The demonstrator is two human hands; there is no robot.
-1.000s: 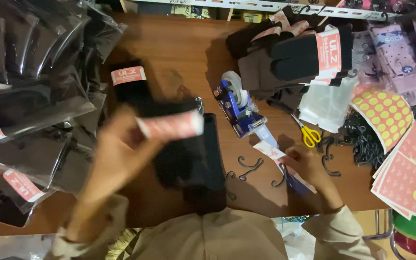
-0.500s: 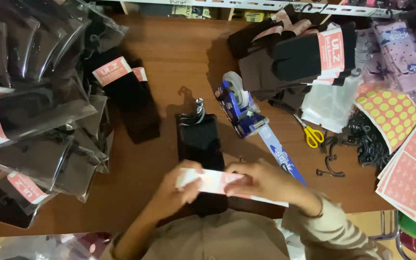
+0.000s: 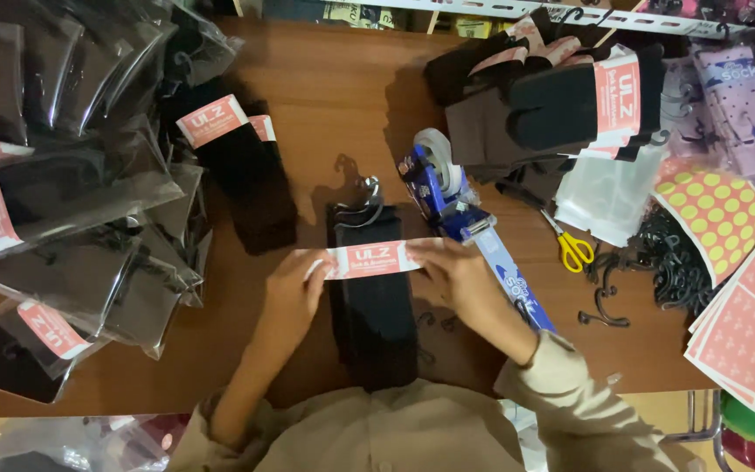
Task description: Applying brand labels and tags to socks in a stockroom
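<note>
I hold a pink paper band [image 3: 371, 260] stretched across a pair of black socks [image 3: 372, 301] lying in the middle of the tabletop [image 3: 325, 114]. My left hand [image 3: 294, 293] pinches the band's left end, and my right hand [image 3: 452, 275] pinches its right end, both grips closed on the paper. A hook [image 3: 362, 196] sits at the top of the socks. Just right of the socks stands a blue tape dispenser [image 3: 443, 188], and beyond it lie yellow scissors [image 3: 572, 249]. Left of the socks lies another banded black pair [image 3: 242, 170], and farther left a heap of bagged socks [image 3: 54, 166]. Far right of the socks are sticker sheets [image 3: 731, 262].
</note>
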